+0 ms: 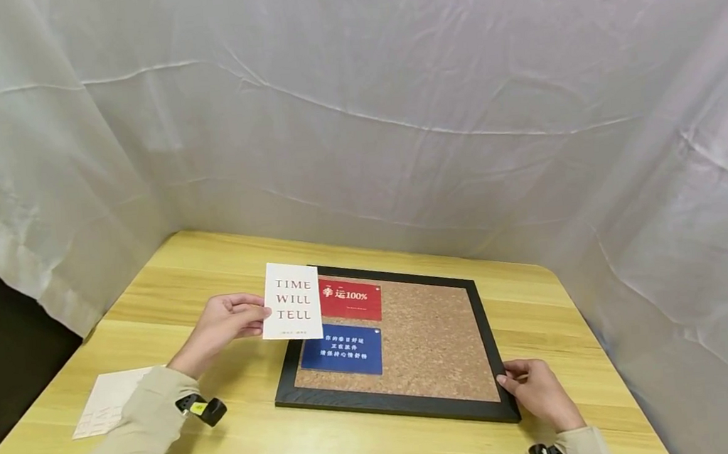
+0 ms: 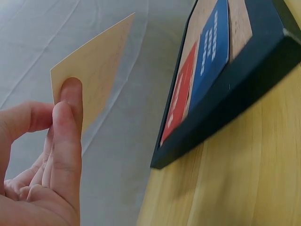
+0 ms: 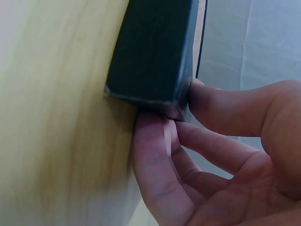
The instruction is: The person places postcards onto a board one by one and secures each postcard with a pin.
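"Up around 10 o'clock on the corkboard [image 1: 438, 353], was that white card [image 1: 290, 290] in the air?"

"Yep. The left hand [image 1: 227, 322] pinched it by its 9 o'clock edge, with TIME WILL TELL facing the head camera. It overlapped the board's corner from above, but the left wrist view showed it well apart from the black frame [image 1: 391, 406]."

"And the other one?"

"The right hand [image 1: 537, 390] gripped the frame's 4 o'clock corner, thumb on top, fingers against the outer side."

"Anything on the cork?"

"A red card [image 1: 352, 305] at 11 o'clock and a blue card [image 1: 343, 351] at 9, each with what looked like a pin at its own 1 o'clock corner. Board was flat on the table [image 1: 525, 314]."

"What sat at the table's 8 o'clock?"

"Some pale paper [image 1: 105, 403], faintly printed, partly under the left sleeve [image 1: 139, 430]."
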Tool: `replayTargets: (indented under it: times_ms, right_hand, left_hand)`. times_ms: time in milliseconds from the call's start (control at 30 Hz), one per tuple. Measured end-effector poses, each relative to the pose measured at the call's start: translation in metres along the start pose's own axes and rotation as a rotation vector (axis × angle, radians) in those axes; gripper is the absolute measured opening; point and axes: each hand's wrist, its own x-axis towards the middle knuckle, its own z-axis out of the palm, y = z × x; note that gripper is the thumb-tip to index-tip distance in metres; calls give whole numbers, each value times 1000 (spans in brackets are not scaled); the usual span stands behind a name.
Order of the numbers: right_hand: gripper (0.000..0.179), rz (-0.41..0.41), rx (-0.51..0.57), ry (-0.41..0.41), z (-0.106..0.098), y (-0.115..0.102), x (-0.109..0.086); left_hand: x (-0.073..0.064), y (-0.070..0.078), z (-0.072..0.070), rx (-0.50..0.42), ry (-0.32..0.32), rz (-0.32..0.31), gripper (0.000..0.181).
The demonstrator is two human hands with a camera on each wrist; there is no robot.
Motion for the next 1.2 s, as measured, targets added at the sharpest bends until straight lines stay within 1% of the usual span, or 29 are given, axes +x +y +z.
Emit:
replayTargets:
  times_ms: [167,400,567,800,1000,1200]
  right_hand:
    - [33,-1,2,0,0,0,0]
    - [34,8,7,-2,1,-3,-1]
    - [33,0,12,0,2,-4,-1]
    - [33,-12,3,8,3,-4,-1]
    - [32,-20,19,17,4,-5,-1]
    - [32,-16,24,12,6,-5,0]
  left_hand:
    - [4,5,19,-33,-28,13,42]
    - [10,8,42,-23,-75,30,42]
    - [16,10,58,-33,-93,29,39]
    - [23,12,78,-37,-97,18,35]
    - [27,11,93,-76,-107,16,32]
    - [32,6,106,-50,-110,6,29]
